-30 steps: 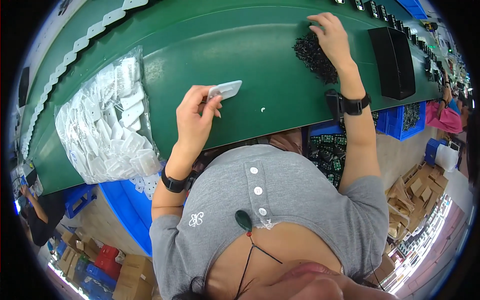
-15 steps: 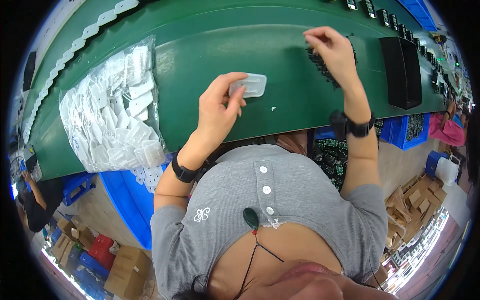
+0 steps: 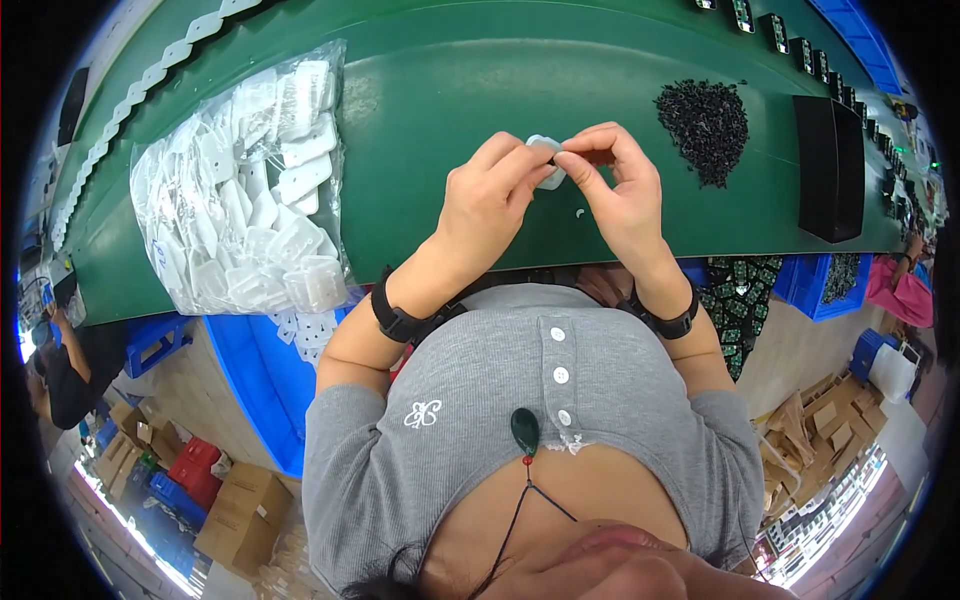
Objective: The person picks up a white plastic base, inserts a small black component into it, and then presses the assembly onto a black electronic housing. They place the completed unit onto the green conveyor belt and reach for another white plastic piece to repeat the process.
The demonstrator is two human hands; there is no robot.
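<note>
With left hand (image 3: 485,205) and right hand (image 3: 625,195) nearly fingertip to fingertip above the green table (image 3: 420,110), pinching a small white plastic cover (image 3: 546,181) between left thumb and curled fingers. On the right, thumb and forefinger pressed together at the cover's three-o'clock edge, around a tiny dark bit (image 3: 555,160), too small and hidden to identify; cannot tell whether touching the cover. Taking the cover as the clock's centre: at nine, a clear bag (image 3: 336,95) full of similar white covers, lying on the table; beyond, toward ten, a long row of pale plates (image 3: 178,50). At five, near the right hand, a small white scrap (image 3: 580,212). Just before three, a loose heap of little black pieces (image 3: 702,130); farther out at three, an open black box (image 3: 850,170). At two, a line of dark units (image 3: 780,33). Around four, below table level, green circuit boards (image 3: 738,310) beside a blue bin (image 3: 800,285); at eight, a larger blue tub (image 3: 250,385). Around each wrist, a black band (image 3: 398,322).
</note>
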